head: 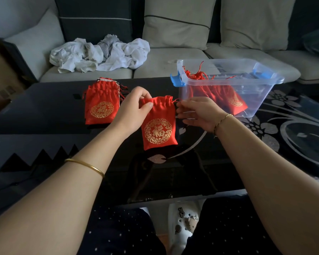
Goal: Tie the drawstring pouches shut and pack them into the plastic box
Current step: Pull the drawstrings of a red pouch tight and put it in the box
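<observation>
A red satin pouch [158,126] with a gold emblem lies on the dark glass table [44,111] in front of me. My left hand [134,109] pinches its gathered top at the left corner. My right hand [197,113] pinches the red drawstring at the pouch's right side. A stack of similar red pouches [101,105] lies to the left. The clear plastic box [247,100] with blue latches stands at the right and holds several red pouches [217,92].
A grey sofa [173,59] runs behind the table, with a heap of white cloth [99,54] on its seat. The table's right part has a silver flower pattern [287,115]. My knees and a white clog [184,223] are below the table edge.
</observation>
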The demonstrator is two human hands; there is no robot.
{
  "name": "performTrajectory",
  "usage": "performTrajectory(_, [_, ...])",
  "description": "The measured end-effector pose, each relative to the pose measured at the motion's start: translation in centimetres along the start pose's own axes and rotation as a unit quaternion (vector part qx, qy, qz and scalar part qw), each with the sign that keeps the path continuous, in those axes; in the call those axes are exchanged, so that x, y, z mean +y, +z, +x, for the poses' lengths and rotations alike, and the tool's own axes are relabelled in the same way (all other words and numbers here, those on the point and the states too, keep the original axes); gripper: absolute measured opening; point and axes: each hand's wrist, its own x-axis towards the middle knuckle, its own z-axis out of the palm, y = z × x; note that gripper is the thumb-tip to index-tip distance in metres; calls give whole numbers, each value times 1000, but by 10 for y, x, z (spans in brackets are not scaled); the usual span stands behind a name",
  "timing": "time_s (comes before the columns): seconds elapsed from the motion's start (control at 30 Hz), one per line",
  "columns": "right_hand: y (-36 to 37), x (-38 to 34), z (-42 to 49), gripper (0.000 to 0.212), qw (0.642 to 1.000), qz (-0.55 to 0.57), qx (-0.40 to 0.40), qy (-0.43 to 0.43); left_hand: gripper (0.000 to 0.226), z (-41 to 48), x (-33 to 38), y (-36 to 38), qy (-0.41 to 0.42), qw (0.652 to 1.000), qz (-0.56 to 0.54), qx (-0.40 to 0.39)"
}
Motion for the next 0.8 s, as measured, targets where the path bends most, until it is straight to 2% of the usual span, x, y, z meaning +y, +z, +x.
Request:
performTrajectory(0.17, [5, -4, -2, 17, 997, -39, 46, -46, 24, 4, -7, -6, -111, 991, -77, -1])
performTrajectory(0.27, [6, -5, -1, 17, 994, -64, 64, -68, 25, 3, -10, -8, -98, 995, -3, 4])
performTrajectory(0.47, [6, -6, 2, 18, 983, -94, 114, -105, 12, 1, -16, -16, -84, 992, 89, 36])
performTrajectory(0.8, [1, 1, 9, 16, 970, -130, 163, -123, 12, -1, -18, -23, -166, 983, -64, 44])
